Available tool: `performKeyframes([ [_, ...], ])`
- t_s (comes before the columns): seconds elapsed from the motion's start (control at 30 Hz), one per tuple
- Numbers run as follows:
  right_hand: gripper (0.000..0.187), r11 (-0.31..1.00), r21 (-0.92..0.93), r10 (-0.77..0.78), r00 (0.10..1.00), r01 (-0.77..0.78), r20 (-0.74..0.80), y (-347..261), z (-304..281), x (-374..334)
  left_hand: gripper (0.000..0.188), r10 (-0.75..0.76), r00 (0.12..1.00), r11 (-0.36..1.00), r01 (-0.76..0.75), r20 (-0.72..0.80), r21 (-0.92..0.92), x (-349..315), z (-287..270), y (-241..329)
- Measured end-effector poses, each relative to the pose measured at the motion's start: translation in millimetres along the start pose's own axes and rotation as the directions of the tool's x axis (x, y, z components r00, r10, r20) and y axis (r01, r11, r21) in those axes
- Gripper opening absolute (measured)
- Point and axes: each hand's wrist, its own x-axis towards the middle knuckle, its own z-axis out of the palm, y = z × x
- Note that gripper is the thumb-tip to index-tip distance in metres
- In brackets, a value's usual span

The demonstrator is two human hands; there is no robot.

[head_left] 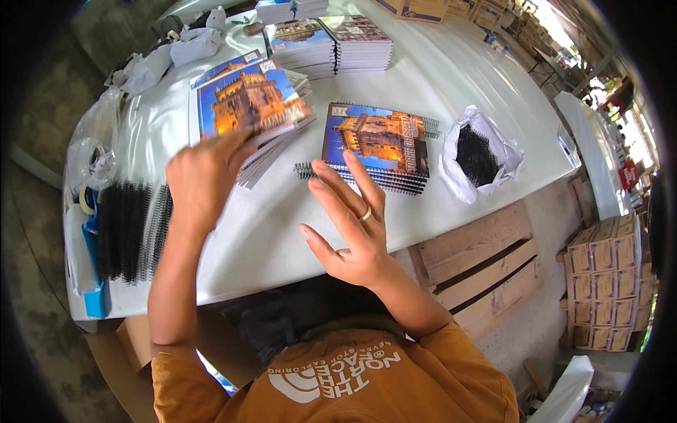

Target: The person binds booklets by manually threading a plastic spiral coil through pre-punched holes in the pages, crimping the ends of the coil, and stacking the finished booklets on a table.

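Note:
My left hand (201,176) is closed at the lower edge of an unbound notebook (243,99) with a castle picture on its cover. Its fingertips are partly hidden, and the notebook's right edge is blurred. This notebook lies over a fanned pile of loose page blocks (271,151). My right hand (356,233), with a ring on one finger, is open with spread fingers and holds nothing. Just beyond its fingertips is a stack of spiral-bound notebooks (374,137) with the same castle cover. Black coil ends stick out from that stack's sides.
Black spiral coils (134,229) lie in a bundle at the left, beside a blue tape dispenser (94,299). At the right, a white bag (451,166) holds more coils (478,155). Taller notebook stacks (363,53) stand at the back. A wooden pallet (486,261) lies past the table's edge.

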Motion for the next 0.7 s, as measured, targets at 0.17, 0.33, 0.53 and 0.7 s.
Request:
performKeyframes([
  [0.17, 0.051, 0.987, 0.156, 0.037, 0.999, -0.031, -0.035, -4, 6, 14, 0.029, 0.030, 0.984, 0.970, 0.014, 0.173, -0.243, 45, -4, -33],
  [0.33, 0.047, 0.980, 0.167, 0.112, 0.994, -0.110, -0.007, 0, 6, 19, 0.038, 0.052, 0.898, 0.816, 0.214, 0.437, -0.538, 71, -6, -52],
  [0.53, 0.047, 0.939, 0.296, 0.191, 0.981, -0.177, -0.019, 11, 18, 26, 0.040, 0.086, 0.884, 0.802, 0.212, 0.460, -0.558, 77, 0, -63],
  [0.7, 0.043, 0.909, 0.296, 0.278, 0.956, -0.292, 0.088, 18, 35, 36, 0.036, 0.110, 0.902, 0.790, 0.176, 0.418, -0.588, 72, 2, -66],
])
